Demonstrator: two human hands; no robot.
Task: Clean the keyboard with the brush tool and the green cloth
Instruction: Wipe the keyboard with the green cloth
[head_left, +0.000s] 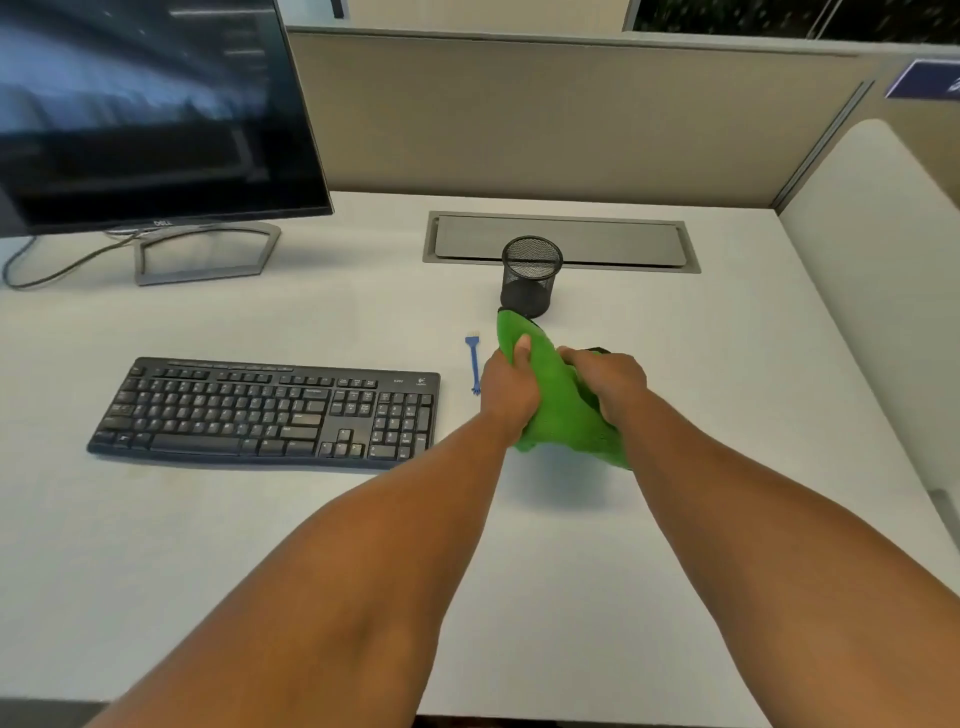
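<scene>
A pale grey tabletop fills an office cubicle, closed in behind by a beige partition wall with a metal corner trim. A grey cable hatch is set flush into the tabletop near the wall. At the right stands a white rounded panel. Soft, even light falls throughout.

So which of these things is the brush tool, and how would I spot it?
Start at the black keyboard on the white desk. Just past its right end, beside the left hand gripping the green cloth, lies the brush tool. It is the only blue thing there: a thin stick, bristles pointing away.
</scene>
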